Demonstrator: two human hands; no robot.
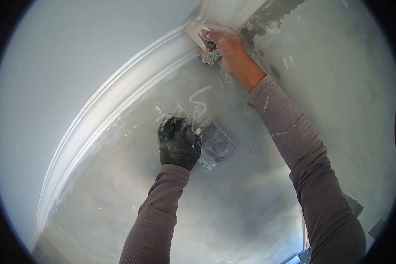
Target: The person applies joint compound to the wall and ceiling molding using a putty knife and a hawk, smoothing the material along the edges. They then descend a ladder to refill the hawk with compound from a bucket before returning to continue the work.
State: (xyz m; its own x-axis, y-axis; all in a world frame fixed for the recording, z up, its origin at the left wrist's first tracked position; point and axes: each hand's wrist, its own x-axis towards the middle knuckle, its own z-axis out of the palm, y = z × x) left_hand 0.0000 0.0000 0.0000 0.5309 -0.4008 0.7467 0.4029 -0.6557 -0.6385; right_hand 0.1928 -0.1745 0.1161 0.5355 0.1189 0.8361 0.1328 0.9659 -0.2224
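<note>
My left hand (179, 141), in a black glove smeared with white, is closed around the edge of a flat grey plate (217, 143) that has white smears on it. My bare right hand (222, 44) is up at the corner of the moulding, its fingers closed on a pale flat scraper (195, 35). The scraper lies against the end of the white moulding (119, 90), where two runs meet. Something whitish and green shows below my right fingers; I cannot make out what it is.
A grey plastered wall (132, 198) with chalk marks (200, 99) stands behind my hands. The smooth pale ceiling (66, 57) is at the upper left. Another wall (339, 88) meets the first on the right. Dark objects sit at the lower right.
</note>
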